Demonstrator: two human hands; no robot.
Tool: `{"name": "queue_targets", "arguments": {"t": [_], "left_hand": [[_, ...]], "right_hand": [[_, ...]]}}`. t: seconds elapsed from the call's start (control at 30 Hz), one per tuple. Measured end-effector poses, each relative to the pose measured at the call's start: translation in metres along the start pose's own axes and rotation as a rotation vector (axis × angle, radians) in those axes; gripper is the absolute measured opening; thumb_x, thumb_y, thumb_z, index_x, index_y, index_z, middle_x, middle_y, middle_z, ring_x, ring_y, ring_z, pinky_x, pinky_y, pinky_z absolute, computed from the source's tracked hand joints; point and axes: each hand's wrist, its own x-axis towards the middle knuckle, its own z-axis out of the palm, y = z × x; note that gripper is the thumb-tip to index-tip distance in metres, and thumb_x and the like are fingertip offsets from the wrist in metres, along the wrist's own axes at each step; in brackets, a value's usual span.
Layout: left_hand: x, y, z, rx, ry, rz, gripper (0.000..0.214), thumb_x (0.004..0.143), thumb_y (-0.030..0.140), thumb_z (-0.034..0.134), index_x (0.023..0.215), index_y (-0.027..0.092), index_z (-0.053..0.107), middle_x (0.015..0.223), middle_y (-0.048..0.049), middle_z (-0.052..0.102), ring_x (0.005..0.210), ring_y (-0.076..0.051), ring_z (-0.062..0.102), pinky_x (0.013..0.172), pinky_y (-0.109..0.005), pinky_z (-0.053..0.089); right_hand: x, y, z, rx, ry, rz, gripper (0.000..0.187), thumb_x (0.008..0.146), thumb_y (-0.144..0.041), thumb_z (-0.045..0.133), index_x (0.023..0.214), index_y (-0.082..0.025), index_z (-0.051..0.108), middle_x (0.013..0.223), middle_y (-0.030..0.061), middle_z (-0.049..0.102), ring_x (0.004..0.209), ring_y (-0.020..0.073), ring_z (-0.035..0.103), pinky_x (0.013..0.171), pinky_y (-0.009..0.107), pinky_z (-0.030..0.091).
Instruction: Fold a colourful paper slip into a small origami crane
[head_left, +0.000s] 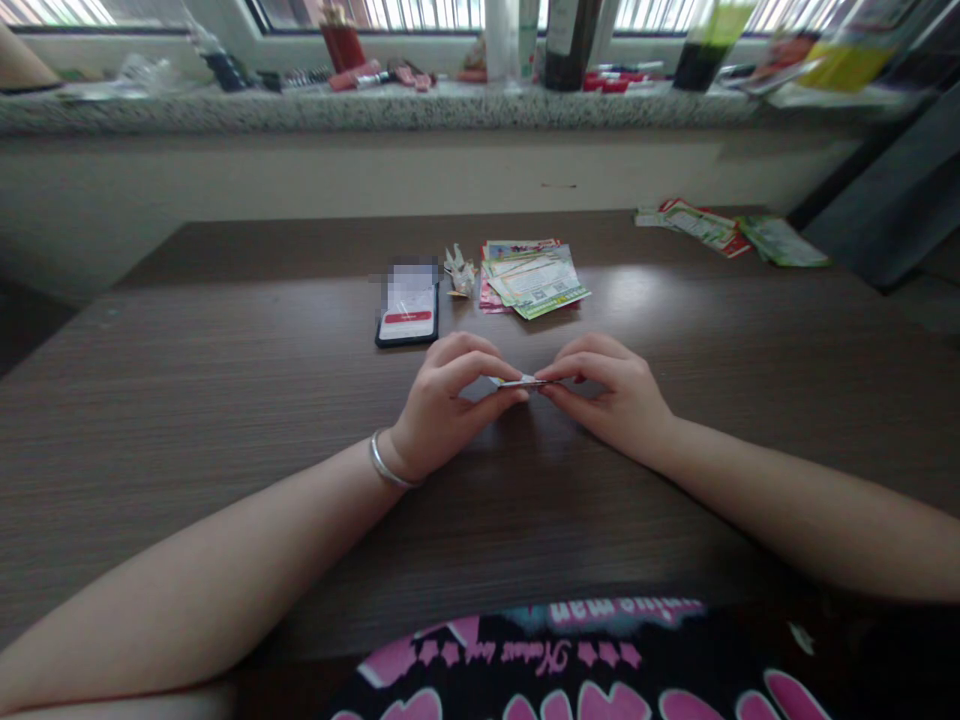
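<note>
Over the middle of the dark table, both hands pinch a thin, flat, whitish piece [522, 382], seen nearly edge-on; it looks like paper or a small packet, but its kind is unclear. My left hand [459, 398], with a silver bangle at the wrist, grips its left part between thumb and fingers. At its right end, my right hand [609, 388] closes thumb and fingertips on it. Just beyond the hands lies a loose stack of printed green, white and pink packets [536, 275]. Beside the stack is a small crumpled heap of scraps [460, 272].
A phone [409, 305] with a lit screen lies beyond my left hand. More green and red packets [705, 227] rest at the table's [225, 400] far right. Bottles, pens and other small items crowd the stone windowsill [420, 112] behind the table.
</note>
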Motion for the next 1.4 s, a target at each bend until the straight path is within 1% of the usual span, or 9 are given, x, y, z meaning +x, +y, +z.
{"name": "queue_targets", "arguments": {"t": [0.23, 0.4, 0.6, 0.77, 1.0, 1.17, 1.4], "left_hand": [[-0.0007, -0.0015, -0.0012, 0.031, -0.002, 0.03, 0.016, 0.078, 0.032, 0.074, 0.083, 0.02, 0.065, 0.082, -0.0007, 0.063, 0.078, -0.013, 0.059, 0.075, -0.03, 0.048], [-0.0002, -0.0012, -0.0026, 0.055, -0.006, 0.071, 0.015, 0.079, 0.033, 0.073, 0.08, 0.02, 0.064, 0.08, -0.0007, 0.063, 0.076, -0.013, 0.058, 0.073, -0.03, 0.048], [0.0005, 0.0035, -0.0044, 0.068, 0.004, 0.086, 0.018, 0.079, 0.033, 0.073, 0.09, 0.022, 0.065, 0.083, -0.0007, 0.064, 0.077, -0.014, 0.059, 0.075, -0.03, 0.048], [0.0014, 0.0047, -0.0053, 0.055, -0.006, 0.083, 0.016, 0.078, 0.03, 0.074, 0.087, 0.021, 0.063, 0.082, -0.0005, 0.064, 0.077, -0.013, 0.06, 0.074, -0.03, 0.048], [0.0026, 0.0022, -0.0057, 0.057, -0.009, 0.104, 0.016, 0.078, 0.031, 0.074, 0.084, 0.021, 0.063, 0.078, 0.0001, 0.064, 0.074, -0.013, 0.058, 0.072, -0.03, 0.047], [0.0032, 0.0022, -0.0059, 0.08, -0.007, 0.113, 0.015, 0.079, 0.033, 0.073, 0.081, 0.022, 0.063, 0.077, 0.0011, 0.064, 0.072, -0.012, 0.057, 0.072, -0.029, 0.046], [0.0033, 0.001, -0.0072, 0.132, -0.039, 0.146, 0.011, 0.081, 0.035, 0.071, 0.086, 0.025, 0.068, 0.075, 0.0014, 0.064, 0.071, -0.013, 0.056, 0.074, -0.031, 0.045]], "right_hand": [[0.0007, -0.0003, -0.0004, -0.005, 0.0, -0.02, 0.01, 0.084, -0.023, 0.065, 0.088, -0.017, 0.072, 0.081, 0.0057, 0.065, 0.078, 0.0157, 0.061, 0.067, 0.029, 0.051], [0.0008, 0.0001, -0.0011, -0.007, -0.002, -0.043, 0.009, 0.084, -0.024, 0.064, 0.088, -0.019, 0.071, 0.081, 0.0047, 0.065, 0.078, 0.0156, 0.061, 0.069, 0.029, 0.051], [0.0013, -0.0007, -0.0017, -0.011, -0.007, -0.03, 0.009, 0.084, -0.026, 0.064, 0.088, -0.022, 0.071, 0.081, 0.0035, 0.066, 0.078, 0.0152, 0.061, 0.068, 0.029, 0.051], [0.0015, -0.0008, -0.0021, -0.001, -0.012, -0.023, 0.009, 0.085, -0.026, 0.064, 0.088, -0.022, 0.071, 0.081, 0.0034, 0.066, 0.078, 0.0148, 0.061, 0.069, 0.028, 0.051], [0.001, -0.0008, -0.0021, 0.003, -0.023, -0.069, 0.01, 0.085, -0.025, 0.064, 0.09, -0.021, 0.072, 0.082, 0.0036, 0.067, 0.079, 0.0143, 0.062, 0.071, 0.028, 0.052], [0.0001, -0.0009, -0.0024, -0.034, -0.023, -0.067, 0.012, 0.086, -0.028, 0.063, 0.092, -0.023, 0.072, 0.081, 0.0033, 0.067, 0.078, 0.0147, 0.061, 0.07, 0.029, 0.051], [-0.0016, -0.0011, -0.0041, -0.169, -0.044, -0.149, 0.013, 0.085, -0.027, 0.065, 0.095, -0.025, 0.071, 0.083, 0.003, 0.068, 0.077, 0.0154, 0.06, 0.068, 0.03, 0.048]]}}
